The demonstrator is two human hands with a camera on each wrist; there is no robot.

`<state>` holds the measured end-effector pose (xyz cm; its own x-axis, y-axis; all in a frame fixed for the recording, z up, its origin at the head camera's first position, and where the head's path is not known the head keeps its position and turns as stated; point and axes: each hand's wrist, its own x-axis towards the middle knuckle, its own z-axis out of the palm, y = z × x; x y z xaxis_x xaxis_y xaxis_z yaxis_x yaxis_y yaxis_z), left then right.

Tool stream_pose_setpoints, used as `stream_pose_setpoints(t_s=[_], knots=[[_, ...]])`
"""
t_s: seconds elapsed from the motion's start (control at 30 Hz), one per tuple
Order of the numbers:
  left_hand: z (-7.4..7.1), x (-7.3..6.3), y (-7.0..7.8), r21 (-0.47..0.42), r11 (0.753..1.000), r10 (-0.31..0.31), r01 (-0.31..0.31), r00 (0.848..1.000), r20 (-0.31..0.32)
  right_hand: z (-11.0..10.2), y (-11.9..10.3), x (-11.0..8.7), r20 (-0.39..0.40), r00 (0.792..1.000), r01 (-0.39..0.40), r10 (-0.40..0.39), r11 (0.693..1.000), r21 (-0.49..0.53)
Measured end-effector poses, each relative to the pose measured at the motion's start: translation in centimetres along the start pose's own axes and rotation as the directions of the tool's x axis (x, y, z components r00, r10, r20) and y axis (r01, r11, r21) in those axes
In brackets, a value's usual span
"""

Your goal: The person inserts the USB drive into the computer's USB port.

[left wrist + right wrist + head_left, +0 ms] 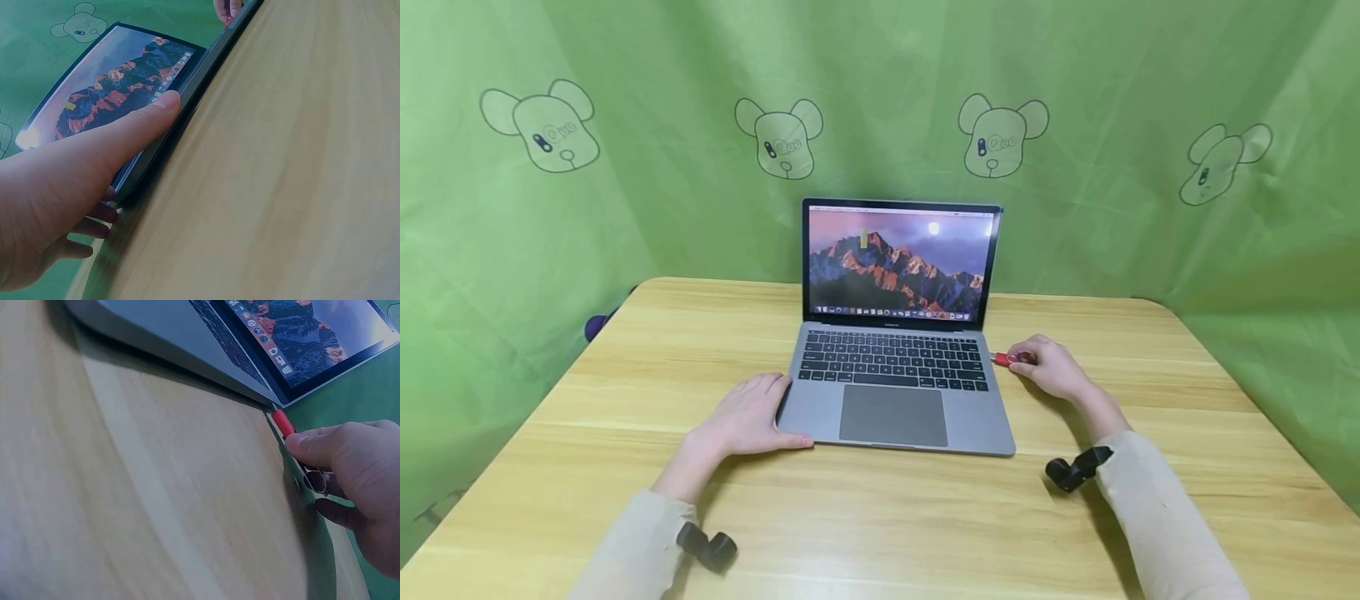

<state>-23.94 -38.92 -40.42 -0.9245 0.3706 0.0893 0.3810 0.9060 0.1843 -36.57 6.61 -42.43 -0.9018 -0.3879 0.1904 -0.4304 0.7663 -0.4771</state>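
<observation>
An open laptop [891, 417] stands on the table, its screen lit with a mountain picture. My left hand [752, 417] rests against the laptop's front left corner, thumb along the front edge and fingers by the left side. In the left wrist view that thumb lies straight on the edge of the laptop [178, 134]. At the laptop's right side, my right hand [1051, 367] pinches a red USB flash drive [1001, 359] between thumb and finger. Its metal end points at the laptop's side edge. The right wrist view shows the red drive [284, 423] meeting that edge near the hinge; how far in it sits I cannot tell. A thin metal ring [316, 482] hangs by the fingers.
The wooden table [880, 525] has a green curtain [880, 50] with bear-head drawings behind and beside it. Small black devices are strapped to the left sleeve [640, 542] and the right sleeve [1165, 517]. A dark purple object [595, 327] shows past the table's left edge.
</observation>
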Motion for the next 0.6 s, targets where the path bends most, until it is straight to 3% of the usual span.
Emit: stream_pose_setpoints(t_s=[0.3, 0.6], knots=[[-0.05, 0.1, 0.09, -0.004, 1.0, -0.001, 0.001, 1.0, 0.007, -0.12, 0.49, 0.18, -0.012, 0.997, 0.073, -0.073, 0.997, 0.018], [0.1, 0.08, -0.1, -0.004, 1.0, -0.009, 0.009, 1.0, 0.012, -0.09, 0.42, 0.71, 0.039, 0.999, 0.038, -0.038, 0.999, -0.002]])
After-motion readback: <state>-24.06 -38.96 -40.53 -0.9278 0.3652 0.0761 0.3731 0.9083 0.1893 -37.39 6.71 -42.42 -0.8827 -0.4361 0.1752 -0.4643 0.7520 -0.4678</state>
